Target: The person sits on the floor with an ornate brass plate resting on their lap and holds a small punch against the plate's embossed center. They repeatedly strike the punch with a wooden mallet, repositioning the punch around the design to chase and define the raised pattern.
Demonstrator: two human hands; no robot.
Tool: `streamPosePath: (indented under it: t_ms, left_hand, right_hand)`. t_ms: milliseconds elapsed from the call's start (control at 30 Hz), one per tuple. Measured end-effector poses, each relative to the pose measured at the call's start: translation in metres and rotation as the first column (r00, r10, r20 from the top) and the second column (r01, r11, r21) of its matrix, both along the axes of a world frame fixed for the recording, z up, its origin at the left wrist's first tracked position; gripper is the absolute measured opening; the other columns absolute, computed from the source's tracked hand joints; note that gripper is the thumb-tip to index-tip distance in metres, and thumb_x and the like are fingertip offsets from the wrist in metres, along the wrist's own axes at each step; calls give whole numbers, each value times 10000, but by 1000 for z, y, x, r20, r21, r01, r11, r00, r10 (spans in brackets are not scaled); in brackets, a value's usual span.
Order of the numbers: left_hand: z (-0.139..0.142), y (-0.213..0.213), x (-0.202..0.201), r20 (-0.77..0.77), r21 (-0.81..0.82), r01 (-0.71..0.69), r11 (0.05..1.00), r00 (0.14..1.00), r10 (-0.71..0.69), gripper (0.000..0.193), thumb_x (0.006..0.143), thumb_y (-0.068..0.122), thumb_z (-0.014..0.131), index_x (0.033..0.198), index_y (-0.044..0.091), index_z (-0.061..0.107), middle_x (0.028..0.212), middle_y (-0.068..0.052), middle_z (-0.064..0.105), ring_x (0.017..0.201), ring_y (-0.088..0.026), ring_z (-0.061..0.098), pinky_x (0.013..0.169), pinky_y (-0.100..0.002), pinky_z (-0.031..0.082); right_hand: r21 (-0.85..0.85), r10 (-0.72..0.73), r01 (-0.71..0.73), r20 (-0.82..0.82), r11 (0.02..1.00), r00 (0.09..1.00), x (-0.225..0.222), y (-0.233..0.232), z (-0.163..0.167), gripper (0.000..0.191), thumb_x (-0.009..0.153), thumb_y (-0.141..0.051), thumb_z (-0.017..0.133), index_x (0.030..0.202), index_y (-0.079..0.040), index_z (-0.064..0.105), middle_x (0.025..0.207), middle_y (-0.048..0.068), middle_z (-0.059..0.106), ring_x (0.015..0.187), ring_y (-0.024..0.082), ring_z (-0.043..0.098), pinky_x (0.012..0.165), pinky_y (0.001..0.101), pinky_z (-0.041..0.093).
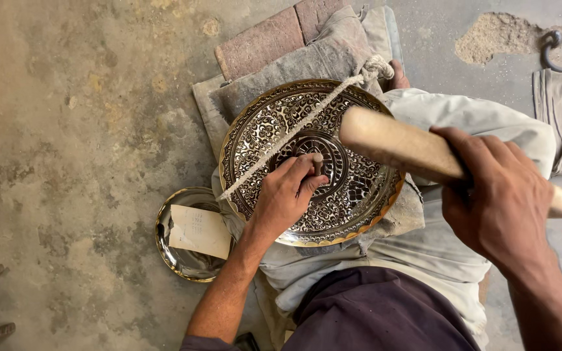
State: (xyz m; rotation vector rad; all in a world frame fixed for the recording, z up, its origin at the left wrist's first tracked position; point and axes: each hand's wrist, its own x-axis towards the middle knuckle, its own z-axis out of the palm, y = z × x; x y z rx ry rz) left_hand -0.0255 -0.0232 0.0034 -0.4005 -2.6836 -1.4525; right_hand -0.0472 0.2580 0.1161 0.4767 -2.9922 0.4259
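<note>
Pinched between thumb and fingertips of the left hand [285,195], a small metal punch [317,163] stands upright, tip on the centre of the engraved brass plate [255,130]; held low, likely to keep it steady. Right hand [499,195] wraps tight round a wooden mallet [395,144], head poised above the punch. Plate rests tilted on the person's lap over folded grey cloth [333,52], a knotted cord [294,130] stretched across its face, seemingly to pin it down. Beside the left forearm: a shallow metal dish [180,260] holding a paper slip [200,231]. Bare concrete floor [66,130].
</note>
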Motion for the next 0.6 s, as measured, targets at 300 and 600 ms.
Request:
streamPosePath:
  t_ms: [300, 600]
  left_hand:
    - [3, -1, 3, -22, -48, 22, 999, 999, -23, 340, 1005, 211, 706, 1286, 58, 590, 962, -99, 651, 816, -254, 702, 669, -388, 582]
    - [7, -4, 4, 9, -68, 36, 997, 999, -36, 345, 1010, 215, 696, 1304, 74, 583, 958, -93, 645, 791, -254, 696, 644, -398, 580]
  right_hand:
    - [-125, 15, -22, -59, 992, 998, -4, -19, 8, 577, 771, -8, 658, 1347, -35, 618, 1071, 188, 678, 962, 376, 662, 843, 478, 508]
    - [-417, -115, 192, 203, 888, 972, -5, -13, 3, 560, 832, -106, 600, 1387, -60, 532, 1077, 157, 633, 874, 278, 622, 764, 428, 495]
